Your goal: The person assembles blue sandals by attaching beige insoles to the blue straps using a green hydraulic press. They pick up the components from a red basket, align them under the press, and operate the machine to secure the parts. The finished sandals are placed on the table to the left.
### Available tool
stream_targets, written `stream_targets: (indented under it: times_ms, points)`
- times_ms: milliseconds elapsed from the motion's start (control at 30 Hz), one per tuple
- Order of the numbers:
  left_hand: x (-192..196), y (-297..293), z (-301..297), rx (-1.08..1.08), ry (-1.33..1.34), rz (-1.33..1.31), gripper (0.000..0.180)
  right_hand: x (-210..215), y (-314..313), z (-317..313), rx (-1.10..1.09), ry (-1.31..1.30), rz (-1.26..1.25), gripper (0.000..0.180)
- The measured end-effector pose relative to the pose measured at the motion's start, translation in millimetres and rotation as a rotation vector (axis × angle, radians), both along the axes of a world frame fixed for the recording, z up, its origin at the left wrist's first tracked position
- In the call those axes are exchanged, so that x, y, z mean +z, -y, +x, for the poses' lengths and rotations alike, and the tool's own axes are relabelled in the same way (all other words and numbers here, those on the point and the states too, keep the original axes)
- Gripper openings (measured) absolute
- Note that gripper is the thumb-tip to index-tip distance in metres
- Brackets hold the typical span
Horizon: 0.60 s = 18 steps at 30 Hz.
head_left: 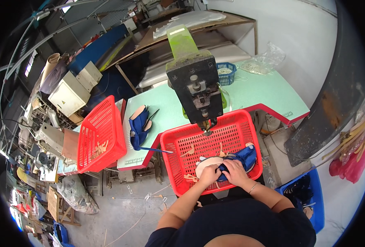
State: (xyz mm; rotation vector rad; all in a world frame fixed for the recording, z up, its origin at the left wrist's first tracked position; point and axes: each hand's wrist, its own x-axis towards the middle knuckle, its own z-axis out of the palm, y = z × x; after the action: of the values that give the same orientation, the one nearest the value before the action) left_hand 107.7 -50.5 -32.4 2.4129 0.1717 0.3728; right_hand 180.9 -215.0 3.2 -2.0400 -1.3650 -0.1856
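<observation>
Both hands are low over a red plastic basket (176, 175) in front of me. My left hand (209, 174) has its fingers closed on a dark blue shoe piece (222, 176), next to a beige sole shape. My right hand (236, 173) pinches the same piece from the other side, its fingertips close to the left ones. Against the basket's right side lies another blue shoe piece (246, 156) with beige parts. Beige scraps (189, 151) are scattered on the basket floor. My fingers hide exactly what they pinch.
A green and black machine head (194, 82) overhangs the basket. On the pale green table (159, 99) lie blue sandal pieces (139, 125), with a tilted red basket (102, 133) at left and a small blue basket (226, 74) behind. A blue bin (314, 197) stands at lower right.
</observation>
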Motion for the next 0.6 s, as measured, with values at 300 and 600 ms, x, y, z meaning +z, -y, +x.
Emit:
stream_targets:
  times_ms: [300, 600]
  points:
    - [105, -21, -54, -0.065, 0.465, 0.113, 0.020, 57, -33, 6, 0.360, -1.655, 0.471, 0.025]
    - [108, -14, -42, 0.174, 0.169, -1.535, 0.018, 48, -45, 21, 0.537, -1.951, 0.334, 0.040]
